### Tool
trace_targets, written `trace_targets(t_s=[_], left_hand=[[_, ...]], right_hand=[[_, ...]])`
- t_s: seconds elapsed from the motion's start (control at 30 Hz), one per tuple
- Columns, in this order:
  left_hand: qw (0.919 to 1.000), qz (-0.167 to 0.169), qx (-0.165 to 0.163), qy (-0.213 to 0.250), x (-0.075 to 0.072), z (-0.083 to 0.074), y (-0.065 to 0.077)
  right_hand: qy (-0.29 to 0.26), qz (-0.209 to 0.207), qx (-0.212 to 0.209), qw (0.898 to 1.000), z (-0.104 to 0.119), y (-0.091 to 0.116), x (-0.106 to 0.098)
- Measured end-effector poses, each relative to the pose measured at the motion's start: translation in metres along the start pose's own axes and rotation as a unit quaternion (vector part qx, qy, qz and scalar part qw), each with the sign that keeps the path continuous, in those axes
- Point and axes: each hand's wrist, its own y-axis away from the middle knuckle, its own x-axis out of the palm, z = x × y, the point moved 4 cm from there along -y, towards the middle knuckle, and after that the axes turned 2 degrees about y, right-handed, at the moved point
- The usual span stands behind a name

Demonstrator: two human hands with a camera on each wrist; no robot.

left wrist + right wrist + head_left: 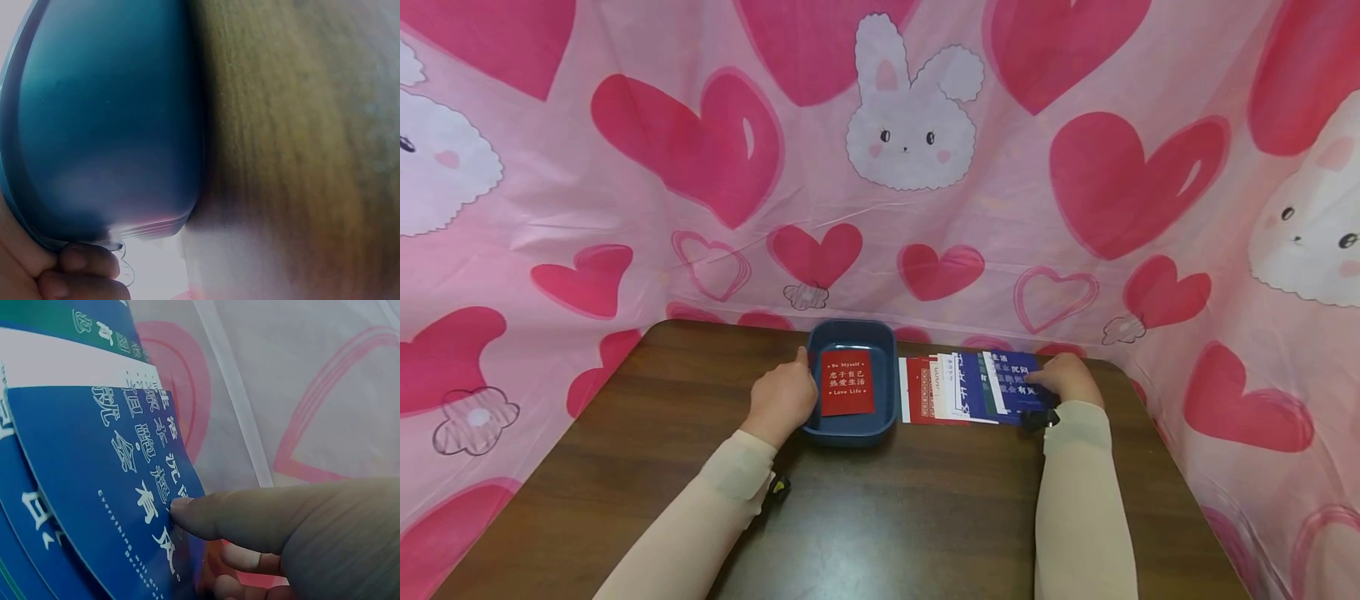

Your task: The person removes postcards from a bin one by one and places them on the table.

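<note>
A dark blue plastic tray [850, 437] stands near the table's back edge, with a red card [847, 383] printed in white lying in it. At the tray's left side my left hand [781, 398] holds the rim; its curled fingers [87, 259] show under the rim in the left wrist view. To the right of the tray, several cards lie overlapped in a row, red and white ones [919, 392] at the left, blue ones at the right. The rightmost blue card [94, 444] is pinched by my right hand [1071, 379], thumb [237, 509] on its printed face, other fingers behind.
The brown wooden table [880, 517] stretches toward me. Behind it and along both sides hangs a pink curtain [820, 192] with hearts and rabbit faces, close to the table's edges. A dark wrist device [1041, 419] sits at my right wrist.
</note>
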Motion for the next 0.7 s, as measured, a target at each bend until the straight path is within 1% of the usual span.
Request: trace_targets(t_s=[0.13, 0.27, 0.4, 0.43, 0.57, 0.63, 0.7], left_hand=[[1.0, 0.003, 0.0, 0.0, -0.001, -0.001, 0.001], [0.9999, 0.009, -0.006, 0.003, -0.002, 0.0, 0.001], [0.9998, 0.014, -0.01, 0.005, -0.001, 0.002, 0.0], [0.9998, 0.016, -0.012, 0.007, -0.001, 0.002, 0.0], [0.9996, 0.02, -0.017, 0.009, 0.0, 0.003, 0.0], [0.9998, 0.015, -0.014, 0.007, 0.0, 0.002, 0.0], [0.9999, 0.01, -0.012, 0.006, 0.001, 0.002, 0.0]], right_hand=[[-0.036, 0.003, -0.011, 0.999, -0.003, 0.001, 0.0], [-0.077, 0.008, -0.007, 0.997, -0.005, 0.003, 0.0], [-0.077, -0.003, -0.022, 0.997, 0.003, 0.001, 0.001], [-0.074, -0.011, -0.026, 0.997, 0.005, -0.004, 0.001], [-0.062, -0.04, -0.07, 0.995, 0.03, -0.004, 0.001], [-0.058, -0.047, -0.089, 0.993, 0.047, 0.002, 0.002], [-0.046, -0.052, -0.113, 0.991, 0.066, 0.012, 0.004]])
